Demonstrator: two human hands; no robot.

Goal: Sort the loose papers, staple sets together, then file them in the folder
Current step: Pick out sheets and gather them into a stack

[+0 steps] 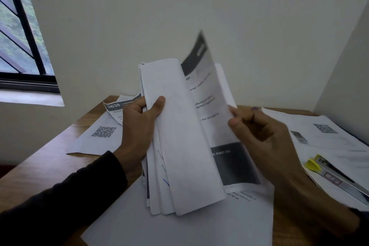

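A stack of white papers point(179, 146) stands upright above the wooden table point(50, 166), folded back on itself. My left hand point(139, 126) grips the stack's left edge, thumb on the front sheet. My right hand point(259, 132) pinches the right edge of a printed sheet point(209, 96) with dark header and footer bands, lifted away from the rest. A metal stapler point(337, 175) with a yellow end lies on papers at the right.
Loose printed sheets lie on the table: one with a QR code point(103, 132) and a "3638" sheet point(113, 106) at left, more point(323, 130) at right, a blank sheet point(189, 225) in front. Walls close in behind and right; a window point(20, 36) is left.
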